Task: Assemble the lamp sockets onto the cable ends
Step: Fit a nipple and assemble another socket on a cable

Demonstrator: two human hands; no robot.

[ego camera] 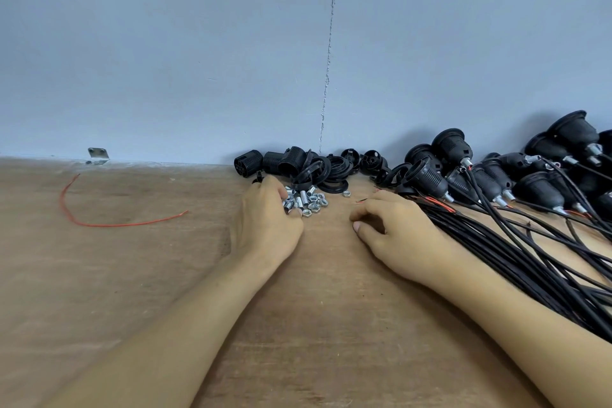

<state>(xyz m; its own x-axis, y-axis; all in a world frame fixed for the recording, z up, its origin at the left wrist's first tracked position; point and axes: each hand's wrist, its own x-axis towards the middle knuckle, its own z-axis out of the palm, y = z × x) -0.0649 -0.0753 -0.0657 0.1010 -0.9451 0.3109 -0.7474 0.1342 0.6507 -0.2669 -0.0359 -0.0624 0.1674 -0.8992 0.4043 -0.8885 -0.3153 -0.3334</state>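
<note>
Wooden bench (132, 275) against a pale blue wall (198, 60). Seems to be the start of a fresh socket: picking out hardware. Left hand (265, 225) down on a small heap of silver nuts (314, 205) and short threaded tubes (302, 199), fingers curled into it; cannot tell whether pinching one, hidden behind the back of the hand. Right hand (394, 232) resting on the near ends of a thick bundle of black cables (496, 242), fingers loosely curled, thumb tip free; cannot tell whether gripping a cable, with thin red wire tips showing just beyond the knuckles. Next, probably: lifting out a single tube or nut and separating one cable end for threading. Loose socket parts (298, 166), black ribbed shells and rings, heaped at the wall just behind the nuts. Finished sockets (480, 175), already on cables, piled at the right. Stray red wire (99, 224) lying well apart, far left.
</note>
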